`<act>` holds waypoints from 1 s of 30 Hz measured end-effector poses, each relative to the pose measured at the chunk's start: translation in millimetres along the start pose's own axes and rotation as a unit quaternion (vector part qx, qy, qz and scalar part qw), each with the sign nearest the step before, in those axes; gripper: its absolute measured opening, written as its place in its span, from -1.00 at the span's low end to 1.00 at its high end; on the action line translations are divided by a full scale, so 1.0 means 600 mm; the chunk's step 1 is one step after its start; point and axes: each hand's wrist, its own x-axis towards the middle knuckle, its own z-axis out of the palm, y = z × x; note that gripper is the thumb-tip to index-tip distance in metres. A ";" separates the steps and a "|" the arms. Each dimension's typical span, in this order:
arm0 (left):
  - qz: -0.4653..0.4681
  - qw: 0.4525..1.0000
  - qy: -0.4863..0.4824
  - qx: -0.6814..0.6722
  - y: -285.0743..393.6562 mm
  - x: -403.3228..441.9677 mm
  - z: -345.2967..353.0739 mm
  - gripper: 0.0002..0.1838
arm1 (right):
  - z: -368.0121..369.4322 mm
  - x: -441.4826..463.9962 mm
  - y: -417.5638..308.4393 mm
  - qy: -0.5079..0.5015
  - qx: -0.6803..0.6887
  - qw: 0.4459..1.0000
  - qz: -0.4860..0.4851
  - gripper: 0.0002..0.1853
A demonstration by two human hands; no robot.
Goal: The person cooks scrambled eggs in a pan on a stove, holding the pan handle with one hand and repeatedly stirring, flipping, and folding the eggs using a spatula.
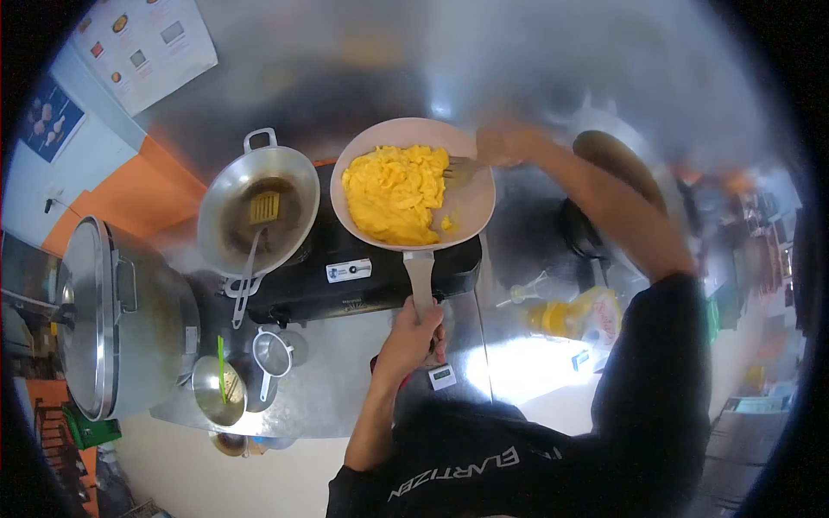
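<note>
My left hand (411,337) is wrapped round the light handle of a pink-beige frying pan (462,211), which sits over a black portable gas stove (285,298). Soft yellow scrambled eggs (393,194) fill the pan's left and middle part, and a small loose bit lies to their right. At the pan's right rim, my right hand (511,145) is closed on a slotted spatula (462,170), whose blade meets the right edge of the eggs. Motion blurs this hand slightly, and the spatula's handle is mostly hidden in it.
Left of the pan stands a metal wok (207,216) with a yellow slotted turner (264,207). A large lidded pot (142,319), a bowl (203,380) and a strainer (274,352) are further left. A yellow-capped bottle (587,315), another pan (617,155) and a small timer (442,376) lie rightward.
</note>
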 end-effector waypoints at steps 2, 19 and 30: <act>0.007 1.000 -0.011 0.009 -0.010 0.002 -0.006 -0.77 | 0.014 0.008 -0.012 0.059 -0.050 0.996 -0.053 -0.58; -0.020 0.999 0.018 -0.017 -0.011 0.001 -0.017 -0.72 | 0.122 -0.142 0.004 0.359 -0.234 0.846 -0.317 -0.53; -0.035 0.999 0.012 -0.001 0.000 -0.005 -0.014 -0.71 | 0.052 -0.193 0.032 0.288 -0.088 0.937 -0.178 -0.45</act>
